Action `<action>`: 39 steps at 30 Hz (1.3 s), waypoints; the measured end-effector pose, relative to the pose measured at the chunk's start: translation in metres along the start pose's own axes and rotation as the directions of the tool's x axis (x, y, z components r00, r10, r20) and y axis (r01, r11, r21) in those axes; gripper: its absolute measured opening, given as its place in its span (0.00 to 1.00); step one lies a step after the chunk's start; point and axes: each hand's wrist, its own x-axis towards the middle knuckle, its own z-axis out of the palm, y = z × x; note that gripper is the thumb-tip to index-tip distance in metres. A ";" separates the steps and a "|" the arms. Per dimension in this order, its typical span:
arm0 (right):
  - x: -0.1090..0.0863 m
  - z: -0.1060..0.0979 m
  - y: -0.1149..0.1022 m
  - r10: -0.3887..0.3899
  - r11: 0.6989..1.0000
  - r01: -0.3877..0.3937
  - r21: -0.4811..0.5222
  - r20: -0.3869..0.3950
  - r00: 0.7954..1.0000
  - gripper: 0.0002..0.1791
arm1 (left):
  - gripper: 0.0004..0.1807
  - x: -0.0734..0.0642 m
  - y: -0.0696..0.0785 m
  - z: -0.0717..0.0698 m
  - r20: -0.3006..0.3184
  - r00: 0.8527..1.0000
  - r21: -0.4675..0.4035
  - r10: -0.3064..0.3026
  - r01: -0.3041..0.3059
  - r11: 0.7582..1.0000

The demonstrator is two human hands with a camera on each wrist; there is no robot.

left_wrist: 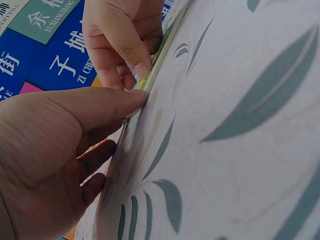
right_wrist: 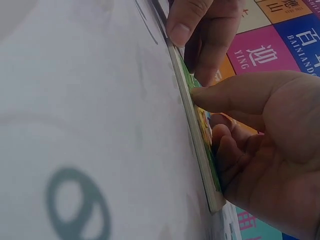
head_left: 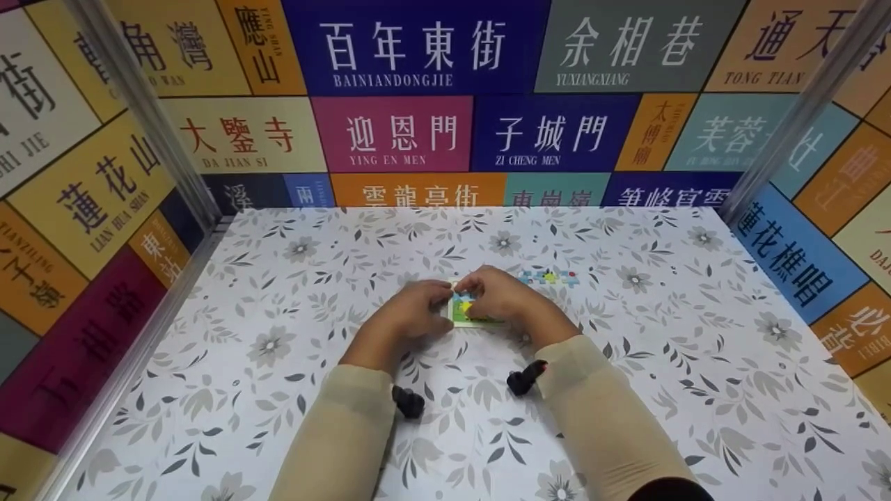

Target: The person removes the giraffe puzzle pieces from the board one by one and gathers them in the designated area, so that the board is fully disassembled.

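A small framed jigsaw puzzle with a green, yellow and blue picture lies on the patterned tabletop between both hands. My left hand grips its left end, thumb near the front corner and fingers toward the back one. In the left wrist view, the left thumb rests at the frame's rim. My right hand bends over the picture from the right, its thumb on the puzzle surface and the other fingers curled. I cannot tell whether those fingers pinch a loose piece. The hands cover much of the picture.
Several blue puzzle pieces with yellow and red marks lie in a row just behind the right hand. Printed sign panels stand behind the white floral tabletop and along both sides. Black devices are worn at both wrists.
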 end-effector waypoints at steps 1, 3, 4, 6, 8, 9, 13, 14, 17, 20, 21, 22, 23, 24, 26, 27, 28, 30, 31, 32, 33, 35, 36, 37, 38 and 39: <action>0.000 0.000 0.000 0.001 1.000 -0.001 -0.003 -0.004 1.000 0.26 | 0.35 0.000 0.000 0.000 0.002 1.000 0.001 0.000 0.000 1.000; 0.000 0.000 -0.001 0.003 1.000 -0.004 -0.009 -0.013 1.000 0.25 | 0.36 0.001 0.000 0.000 0.004 1.000 -0.001 -0.001 0.001 1.000; 0.000 0.000 -0.001 0.005 1.000 -0.005 -0.011 -0.016 1.000 0.25 | 0.36 0.001 0.000 0.000 0.005 1.000 0.000 -0.003 0.003 1.000; -0.001 -0.001 -0.002 0.009 1.000 -0.009 0.004 -0.025 1.000 0.24 | 0.36 0.002 0.000 -0.001 0.006 1.000 -0.002 -0.010 0.010 1.000; -0.002 -0.001 -0.003 0.011 1.000 -0.010 0.009 -0.032 0.999 0.25 | 0.36 0.003 0.000 0.000 0.007 1.000 -0.004 -0.013 0.013 1.000; -0.003 -0.001 -0.003 0.011 1.000 -0.010 0.010 -0.035 0.999 0.25 | 0.36 0.003 -0.001 0.000 0.008 1.000 -0.005 -0.014 0.014 1.000; -0.003 -0.001 -0.003 0.001 1.000 -0.001 -0.007 -0.047 0.999 0.25 | 0.35 0.003 -0.001 0.000 0.007 1.000 -0.002 0.000 0.000 1.000; -0.004 -0.001 -0.003 -0.004 1.000 0.004 -0.015 -0.049 0.999 0.24 | 0.36 0.002 -0.001 0.000 0.007 1.000 -0.002 0.000 0.000 1.000; -0.005 -0.002 -0.004 -0.013 1.000 0.012 -0.023 -0.054 0.998 0.23 | 0.36 0.002 -0.002 0.000 0.003 1.000 -0.001 0.013 -0.013 1.000; -0.007 -0.004 -0.004 -0.018 1.000 0.016 -0.021 -0.057 0.998 0.22 | 0.36 0.002 -0.003 0.000 0.001 1.000 0.005 0.028 -0.028 1.000; -0.008 -0.005 -0.004 -0.015 1.000 0.014 -0.011 -0.058 0.998 0.22 | 0.36 0.003 -0.003 0.000 -0.001 0.999 0.010 0.033 -0.033 0.999; -0.009 -0.007 -0.003 -0.016 1.000 0.016 -0.002 -0.059 0.998 0.22 | 0.36 0.003 -0.003 0.000 -0.003 0.999 0.014 0.038 -0.038 0.999; -0.011 -0.008 -0.003 -0.018 1.000 0.018 0.004 -0.062 0.998 0.22 | 0.36 0.003 -0.003 0.000 -0.006 0.999 0.017 0.042 -0.042 0.999; -0.012 -0.010 -0.003 -0.016 1.000 0.017 0.016 -0.065 0.998 0.22 | 0.36 0.003 -0.003 0.000 -0.008 0.999 0.019 0.043 -0.043 0.999; -0.015 -0.015 -0.002 -0.019 0.999 0.021 0.032 -0.075 0.997 0.22 | 0.36 0.002 -0.003 0.000 -0.011 0.999 0.021 0.047 -0.047 0.999; -0.017 -0.017 -0.001 -0.021 0.999 0.024 0.034 -0.081 0.997 0.22 | 0.36 0.002 -0.003 0.000 -0.014 0.999 0.021 0.045 -0.045 0.999; -0.019 -0.021 0.000 -0.027 0.999 0.030 0.034 -0.085 0.996 0.22 | 0.36 0.001 -0.002 0.000 -0.017 0.999 0.019 0.045 -0.045 0.999; -0.024 -0.028 0.004 -0.028 0.999 0.032 0.034 -0.098 0.995 0.23 | 0.35 0.001 -0.002 0.001 -0.019 0.999 0.015 0.042 -0.041 0.999; -0.026 -0.032 0.007 -0.027 0.999 0.031 0.038 -0.103 0.994 0.23 | 0.35 0.001 -0.002 0.001 -0.018 0.999 0.014 0.035 -0.035 0.999; -0.029 -0.036 0.010 -0.018 0.999 0.023 0.041 -0.109 0.994 0.23 | 0.35 0.001 -0.001 0.001 -0.018 0.999 0.011 0.027 -0.027 1.000; -0.031 -0.040 0.014 -0.008 0.999 0.014 0.049 -0.116 0.993 0.23 | 0.35 0.001 -0.001 0.001 -0.018 1.000 0.007 0.019 -0.019 1.000; -0.036 -0.048 0.023 0.015 0.998 -0.005 0.070 -0.133 0.991 0.24 | 0.35 0.001 -0.001 0.002 -0.014 1.000 0.004 0.008 -0.008 1.000; -0.038 -0.052 0.028 0.024 0.996 -0.012 0.083 -0.141 0.990 0.25 | 0.35 0.001 -0.001 0.002 -0.014 1.000 0.004 0.004 -0.004 1.000; -0.041 -0.055 0.034 0.030 0.996 -0.017 0.090 -0.150 0.988 0.25 | 0.35 0.001 -0.002 0.002 -0.015 1.000 0.002 0.001 -0.001 1.000; -0.043 -0.059 0.039 0.039 0.995 -0.024 0.093 -0.161 0.986 0.25 | 0.35 0.001 -0.002 0.002 -0.017 1.000 0.000 -0.003 0.003 1.000; -0.046 -0.062 0.044 0.042 0.995 -0.026 0.099 -0.171 0.984 0.25 | 0.35 0.000 -0.002 0.003 -0.017 1.000 -0.002 -0.006 0.006 1.000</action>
